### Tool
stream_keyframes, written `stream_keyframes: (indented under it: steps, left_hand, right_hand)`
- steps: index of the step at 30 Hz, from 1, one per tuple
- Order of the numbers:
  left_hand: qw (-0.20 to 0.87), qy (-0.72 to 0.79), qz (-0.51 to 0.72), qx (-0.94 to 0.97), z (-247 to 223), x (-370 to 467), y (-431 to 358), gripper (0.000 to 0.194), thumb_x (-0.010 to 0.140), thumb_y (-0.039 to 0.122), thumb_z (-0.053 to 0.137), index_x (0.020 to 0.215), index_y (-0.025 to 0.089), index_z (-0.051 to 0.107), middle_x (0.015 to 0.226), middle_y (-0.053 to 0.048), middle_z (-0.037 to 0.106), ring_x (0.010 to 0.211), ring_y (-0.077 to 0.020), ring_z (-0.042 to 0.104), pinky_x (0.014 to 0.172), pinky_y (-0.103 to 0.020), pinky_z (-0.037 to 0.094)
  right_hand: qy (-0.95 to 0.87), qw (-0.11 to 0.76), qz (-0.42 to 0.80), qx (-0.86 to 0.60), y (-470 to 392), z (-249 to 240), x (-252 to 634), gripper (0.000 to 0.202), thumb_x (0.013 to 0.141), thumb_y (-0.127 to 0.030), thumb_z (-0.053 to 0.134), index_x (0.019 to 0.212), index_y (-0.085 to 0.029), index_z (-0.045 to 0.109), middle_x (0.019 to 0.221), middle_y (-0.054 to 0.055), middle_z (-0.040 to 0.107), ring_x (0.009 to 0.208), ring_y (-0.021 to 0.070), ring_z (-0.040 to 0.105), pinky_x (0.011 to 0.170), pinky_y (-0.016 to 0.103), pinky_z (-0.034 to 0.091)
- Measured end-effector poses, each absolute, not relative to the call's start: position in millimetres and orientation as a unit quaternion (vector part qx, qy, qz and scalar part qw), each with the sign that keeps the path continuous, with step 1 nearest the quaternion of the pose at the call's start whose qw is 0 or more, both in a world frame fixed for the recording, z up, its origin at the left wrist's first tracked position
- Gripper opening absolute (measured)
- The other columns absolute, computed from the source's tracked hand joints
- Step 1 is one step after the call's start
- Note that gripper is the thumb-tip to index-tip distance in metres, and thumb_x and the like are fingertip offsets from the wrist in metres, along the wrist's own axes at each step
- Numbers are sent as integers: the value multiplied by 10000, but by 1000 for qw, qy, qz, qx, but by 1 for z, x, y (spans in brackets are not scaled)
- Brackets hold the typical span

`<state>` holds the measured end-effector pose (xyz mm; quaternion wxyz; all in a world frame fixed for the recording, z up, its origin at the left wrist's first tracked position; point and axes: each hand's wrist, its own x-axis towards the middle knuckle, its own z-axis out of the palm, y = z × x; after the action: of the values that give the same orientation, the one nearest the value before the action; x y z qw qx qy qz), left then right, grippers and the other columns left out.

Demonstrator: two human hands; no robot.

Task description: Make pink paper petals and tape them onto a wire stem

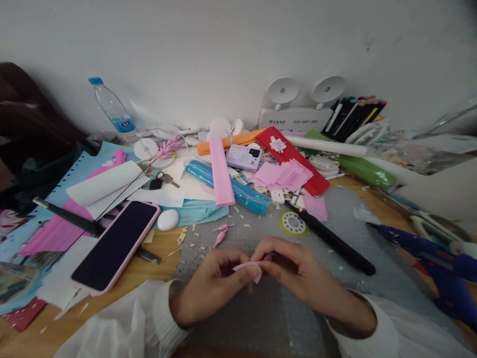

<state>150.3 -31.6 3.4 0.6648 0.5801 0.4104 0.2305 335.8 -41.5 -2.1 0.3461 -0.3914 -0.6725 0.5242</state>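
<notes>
White sleeves [119, 320] lie nearest, cuffs behind both hands. The left hand's [216, 281] grip pinches a small pink paper piece [243, 266]; the right hand's [292, 261] grip pinches its other end, above the gray mat [234, 323]. Twisted pink pieces [221, 236] lie just beyond.

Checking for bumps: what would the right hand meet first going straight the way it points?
Past the pink paper at its fingertips, probably the left hand; exact depth is hard to judge.
</notes>
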Motion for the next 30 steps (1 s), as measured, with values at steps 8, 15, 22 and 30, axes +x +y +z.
stream_keyframes:
  steps: [8,15,22,30]
  left_hand:
    - [706,384,234,547,1,148,-28,293,857,376,579,740,123,669,654,-21,642,657,-127,580,660,-234,430]
    - [686,395,257,553,2,151,-30,253,841,344,609,773,107,670,678,-18,624,663,-119,551,643,-228,419]
    - [634,407,291,589,-6,153,-34,212,824,310,626,839,108,685,756,-41,655,699,-134,552,634,-232,417]
    - [726,369,233,531,4,149,-29,198,810,296,648,758,108,682,681,-17,632,607,-91,514,584,-206,400]
  right_hand:
    - [-757,374,411,-344,-41,-10,343,158,921,-137,495,963,-215,626,841,30,613,812,157,584,715,287,469]
    - [-734,388,418,-369,-44,-5,338,103,892,-135,543,938,-205,602,854,25,605,818,153,574,730,287,463]
    - [-703,378,451,-400,-44,-7,337,72,905,-191,546,876,-209,610,821,14,588,785,148,569,713,276,459]
    - [-693,372,498,-365,-42,-3,342,86,898,-183,565,831,-201,615,792,9,607,762,140,586,698,260,455]
